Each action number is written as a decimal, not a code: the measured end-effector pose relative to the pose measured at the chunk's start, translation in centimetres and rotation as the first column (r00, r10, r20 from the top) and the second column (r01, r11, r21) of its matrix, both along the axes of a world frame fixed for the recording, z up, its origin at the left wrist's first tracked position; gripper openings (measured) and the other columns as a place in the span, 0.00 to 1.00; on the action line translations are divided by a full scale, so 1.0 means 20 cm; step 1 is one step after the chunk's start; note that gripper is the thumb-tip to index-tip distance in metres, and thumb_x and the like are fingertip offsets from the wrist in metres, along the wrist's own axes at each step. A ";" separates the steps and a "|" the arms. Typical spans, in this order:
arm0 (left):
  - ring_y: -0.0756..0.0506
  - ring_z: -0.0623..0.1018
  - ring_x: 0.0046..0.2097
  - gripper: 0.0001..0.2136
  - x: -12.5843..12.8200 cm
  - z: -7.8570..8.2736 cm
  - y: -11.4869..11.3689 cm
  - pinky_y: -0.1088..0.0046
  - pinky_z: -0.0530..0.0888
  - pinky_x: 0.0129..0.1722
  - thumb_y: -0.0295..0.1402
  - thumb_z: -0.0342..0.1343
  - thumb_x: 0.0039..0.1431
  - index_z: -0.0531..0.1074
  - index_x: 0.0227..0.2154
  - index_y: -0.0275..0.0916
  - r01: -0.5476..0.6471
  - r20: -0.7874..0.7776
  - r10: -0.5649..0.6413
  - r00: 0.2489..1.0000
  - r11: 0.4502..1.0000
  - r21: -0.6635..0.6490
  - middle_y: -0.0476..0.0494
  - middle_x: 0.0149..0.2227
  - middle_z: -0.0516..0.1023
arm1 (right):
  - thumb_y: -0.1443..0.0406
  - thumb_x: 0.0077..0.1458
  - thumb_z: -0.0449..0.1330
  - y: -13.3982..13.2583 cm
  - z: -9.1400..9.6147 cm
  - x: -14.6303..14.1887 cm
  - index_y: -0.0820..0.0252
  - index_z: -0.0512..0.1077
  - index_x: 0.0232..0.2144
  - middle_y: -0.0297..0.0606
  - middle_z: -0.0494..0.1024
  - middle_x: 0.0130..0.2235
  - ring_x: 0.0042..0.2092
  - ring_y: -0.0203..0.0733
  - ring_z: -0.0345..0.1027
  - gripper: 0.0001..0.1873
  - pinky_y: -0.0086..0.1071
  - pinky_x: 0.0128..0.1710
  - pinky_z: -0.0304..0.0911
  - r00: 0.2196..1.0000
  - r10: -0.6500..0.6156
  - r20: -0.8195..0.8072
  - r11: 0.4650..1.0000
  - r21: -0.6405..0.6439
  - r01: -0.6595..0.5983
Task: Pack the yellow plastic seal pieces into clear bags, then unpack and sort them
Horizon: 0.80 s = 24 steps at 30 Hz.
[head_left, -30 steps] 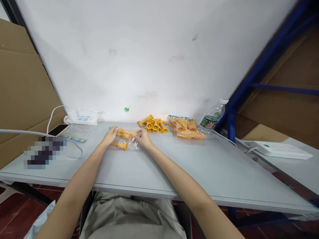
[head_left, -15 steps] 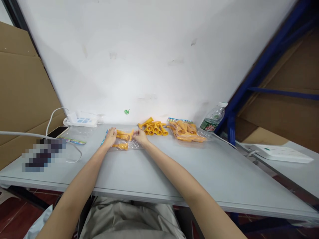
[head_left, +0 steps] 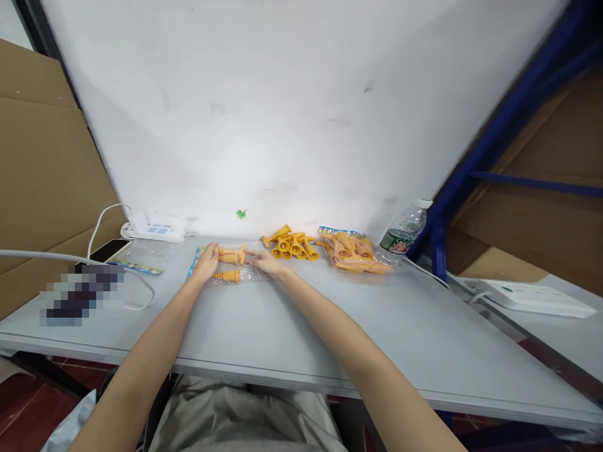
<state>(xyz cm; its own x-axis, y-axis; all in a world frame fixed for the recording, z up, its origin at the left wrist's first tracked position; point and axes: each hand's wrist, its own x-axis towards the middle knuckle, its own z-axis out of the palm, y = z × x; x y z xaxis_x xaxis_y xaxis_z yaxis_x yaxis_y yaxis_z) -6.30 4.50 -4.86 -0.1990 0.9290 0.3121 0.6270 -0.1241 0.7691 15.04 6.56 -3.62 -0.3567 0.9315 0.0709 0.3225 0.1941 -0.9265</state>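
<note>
My left hand (head_left: 207,262) presses and grips the left part of a clear plastic bag (head_left: 257,274), beside its colourful header (head_left: 192,265). Inside lie a few orange plastic toy horns, among them a lower horn (head_left: 227,276) pointing sideways. My right hand (head_left: 266,261) reaches in from the right, its fingertips pinched at the flared end of an upper toy horn (head_left: 242,253). Whether that horn is wholly in the bag I cannot tell. Just behind my right hand, a pile of loose toy horns (head_left: 294,243) rests against the white wall.
A filled bag of horns (head_left: 355,251) and a tilted water bottle (head_left: 406,231) stand right of the pile. At left are a phone (head_left: 110,250), a white power strip (head_left: 157,231), a flat empty bag (head_left: 141,267) and a white cable (head_left: 151,292). Cardboard (head_left: 42,176) borders the left.
The horn at my right fingertips has shifted slightly left, further towards my left hand. My right fingers now reach out straighter. The loose pile looks unchanged.
</note>
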 end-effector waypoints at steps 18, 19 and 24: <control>0.38 0.57 0.67 0.20 -0.03 -0.01 -0.01 0.51 0.49 0.66 0.34 0.43 0.62 0.71 0.53 0.42 0.011 -0.240 -0.029 0.970 0.997 -0.075 0.42 0.63 0.66 | 0.76 0.52 0.50 0.22 0.22 0.08 0.65 0.75 0.40 0.50 0.77 0.47 0.50 0.47 0.68 0.17 0.39 0.50 0.61 0.773 -0.380 0.508 0.889 0.432 0.153; 0.38 0.57 0.67 0.20 -0.03 -0.01 -0.01 0.51 0.49 0.66 0.34 0.43 0.62 0.71 0.53 0.42 0.007 -0.257 -0.028 0.966 0.997 -0.080 0.43 0.63 0.65 | 0.76 0.53 0.50 0.23 0.22 0.09 0.66 0.75 0.42 0.52 0.76 0.49 0.53 0.49 0.66 0.18 0.41 0.51 0.59 0.687 -0.393 0.611 0.873 0.483 0.069; 0.34 0.56 0.68 0.20 -0.04 0.00 -0.03 0.44 0.49 0.65 0.34 0.43 0.62 0.69 0.55 0.44 0.000 -0.302 -0.032 0.953 0.995 -0.105 0.44 0.65 0.62 | 0.77 0.53 0.51 0.26 0.20 0.06 0.65 0.74 0.46 0.54 0.75 0.52 0.56 0.54 0.64 0.20 0.49 0.54 0.54 0.354 -0.346 0.869 0.883 0.429 -0.190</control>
